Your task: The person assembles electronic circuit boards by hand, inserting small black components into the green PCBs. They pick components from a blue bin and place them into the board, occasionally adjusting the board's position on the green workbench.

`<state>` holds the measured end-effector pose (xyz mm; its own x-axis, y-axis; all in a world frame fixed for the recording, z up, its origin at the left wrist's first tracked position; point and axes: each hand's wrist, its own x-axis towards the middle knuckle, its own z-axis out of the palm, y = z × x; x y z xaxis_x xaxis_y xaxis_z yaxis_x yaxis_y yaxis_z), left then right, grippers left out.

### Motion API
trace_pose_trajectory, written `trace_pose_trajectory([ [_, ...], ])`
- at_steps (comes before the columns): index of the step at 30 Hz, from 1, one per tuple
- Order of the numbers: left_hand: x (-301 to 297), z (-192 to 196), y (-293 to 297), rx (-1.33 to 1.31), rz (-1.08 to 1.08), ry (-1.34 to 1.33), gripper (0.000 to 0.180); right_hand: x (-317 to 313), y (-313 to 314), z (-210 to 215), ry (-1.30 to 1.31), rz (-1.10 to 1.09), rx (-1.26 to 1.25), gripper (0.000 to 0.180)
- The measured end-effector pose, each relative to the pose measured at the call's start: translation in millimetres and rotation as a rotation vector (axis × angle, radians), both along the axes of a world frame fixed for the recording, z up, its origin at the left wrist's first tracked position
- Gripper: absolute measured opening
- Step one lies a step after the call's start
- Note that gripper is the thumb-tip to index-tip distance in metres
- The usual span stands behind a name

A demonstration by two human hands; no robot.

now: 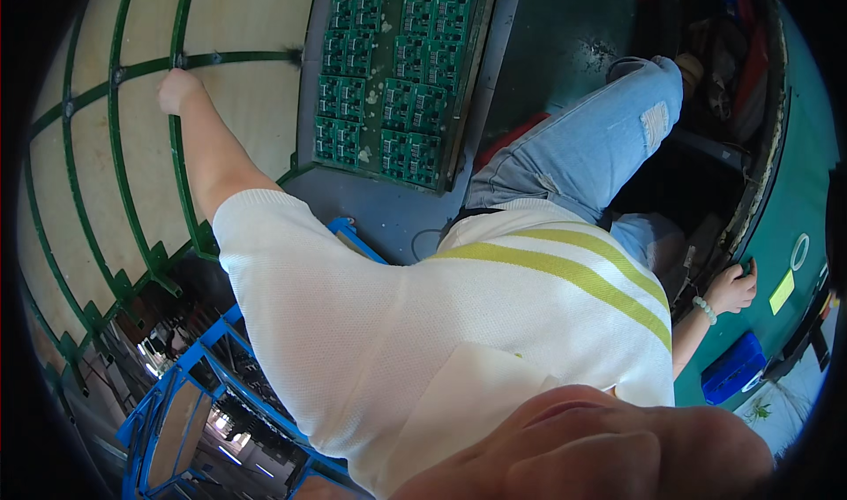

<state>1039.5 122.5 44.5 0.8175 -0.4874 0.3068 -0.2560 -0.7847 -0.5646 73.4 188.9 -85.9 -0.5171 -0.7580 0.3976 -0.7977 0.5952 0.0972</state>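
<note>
Closing around a slim green-painted metal bar (pixel 183 15), the left hand (pixel 178 91) looks to me like a fist with no visible gap. That bar belongs to a large green metal rack (pixel 117 74) backed by pale wood-coloured panels, along the left of my view. Just right of it I see a flat, dark-edged tray (pixel 460 103) with rows of green printed circuit boards (pixel 427 107). The right hand (pixel 732 290), a pale green beaded bracelet (pixel 705 310) at its wrist, rests half-curled at the edge of a green tabletop (pixel 798 160); I cannot tell whether its fingers hold anything. Near it lie a yellow rectangular slip (pixel 782 292), a pale ring (pixel 799 252) and a blue plastic box (pixel 735 368).
</note>
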Motion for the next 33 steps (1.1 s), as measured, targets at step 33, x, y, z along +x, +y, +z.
trace_pose_trajectory([
  [33,65.4,-5.3,4.5,0.009,0.045,-0.027,0.032,-11.9,-2.1,-6.8,0.079,0.029,-0.004,0.037],
])
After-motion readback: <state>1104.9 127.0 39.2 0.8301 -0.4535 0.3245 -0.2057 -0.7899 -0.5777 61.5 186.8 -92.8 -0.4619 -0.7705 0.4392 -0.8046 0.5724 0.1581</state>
